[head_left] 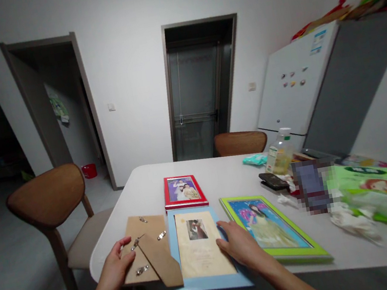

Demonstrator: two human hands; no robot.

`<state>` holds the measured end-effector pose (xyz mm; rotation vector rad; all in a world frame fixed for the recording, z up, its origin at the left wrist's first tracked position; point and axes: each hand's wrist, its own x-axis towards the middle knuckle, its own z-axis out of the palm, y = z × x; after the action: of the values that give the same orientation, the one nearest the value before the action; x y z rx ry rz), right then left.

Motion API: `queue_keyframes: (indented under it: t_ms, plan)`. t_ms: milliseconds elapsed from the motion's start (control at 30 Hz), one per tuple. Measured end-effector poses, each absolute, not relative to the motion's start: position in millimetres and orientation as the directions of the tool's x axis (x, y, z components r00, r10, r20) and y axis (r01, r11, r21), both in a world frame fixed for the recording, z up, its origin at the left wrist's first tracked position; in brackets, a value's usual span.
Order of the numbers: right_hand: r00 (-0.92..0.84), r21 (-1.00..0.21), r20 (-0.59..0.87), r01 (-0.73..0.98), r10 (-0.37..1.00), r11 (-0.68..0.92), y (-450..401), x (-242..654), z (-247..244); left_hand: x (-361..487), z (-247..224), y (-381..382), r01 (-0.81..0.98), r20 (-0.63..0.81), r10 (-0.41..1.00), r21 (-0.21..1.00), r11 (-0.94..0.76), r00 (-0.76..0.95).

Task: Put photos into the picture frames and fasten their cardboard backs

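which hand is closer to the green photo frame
Right. The right hand is at the blue frame's right side, just left of the green photo frame; the left hand is farther, at the brown backing board beyond the blue frame.

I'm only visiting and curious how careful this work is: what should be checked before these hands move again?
1. Left hand on the brown backing board: ok, at its left side.
2. Right hand at the blue frame: ok, on its right side.
3. Cream sheet within the blue border, picture up: ok.
4. Backing board's prop leg clear of the blue frame: not ok, it overlaps the left border in view.
5. Green frame clear of the right forearm: cannot tell, the forearm hides its near left corner.
6. Blue frame fully supported by the table: cannot tell.
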<state>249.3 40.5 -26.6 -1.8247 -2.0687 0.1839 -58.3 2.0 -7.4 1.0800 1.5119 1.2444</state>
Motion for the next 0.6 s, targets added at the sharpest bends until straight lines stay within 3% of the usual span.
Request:
queue_keyframes:
  t_ms: [100, 200, 267, 333, 400, 467, 533, 600]
  plan:
    - [-0.071, -0.325, 0.15, 0.938, 0.986, 0.118, 45, 249, -32, -74, -16, 11, 0.4, -0.019, 0.967, 0.908, 0.123, -0.255]
    - [-0.032, -0.359, 0.132, 0.93, 0.991, 0.078, 52, 248, -33, -79, -23, 19, 0.71, 0.181, 0.948, 0.702, 0.062, -0.262]
    - [0.01, -0.409, 0.148, 0.911, 0.989, 0.052, 56, 250, -34, -71, -25, 17, 0.796, 0.32, 0.922, 0.605, -0.023, -0.217]
    - [0.067, -0.536, 0.163, 0.844, 0.984, 0.031, 57, 252, -31, -50, -23, 10, 0.795, 0.382, 0.913, 0.594, -0.124, -0.143]
    - [0.136, -0.754, 0.083, 0.657, 0.987, -0.027, 52, 252, -23, -19, -20, -3, 0.74, 0.368, 0.929, 0.636, -0.218, -0.043]
    - [0.137, -0.935, -0.083, 0.332, 0.987, -0.125, 43, 249, -9, 17, -16, -16, 0.675, 0.368, 0.927, 0.665, -0.32, 0.077]
    - [0.088, -0.982, -0.184, 0.016, 0.979, -0.186, 30, 243, 7, 51, -11, -26, 0.6, 0.382, 0.9, 0.676, -0.428, 0.212]
    - [0.067, -0.971, -0.178, -0.174, 0.982, -0.164, 19, 237, 23, 76, -6, -31, 0.561, 0.413, 0.86, 0.654, -0.508, 0.298]
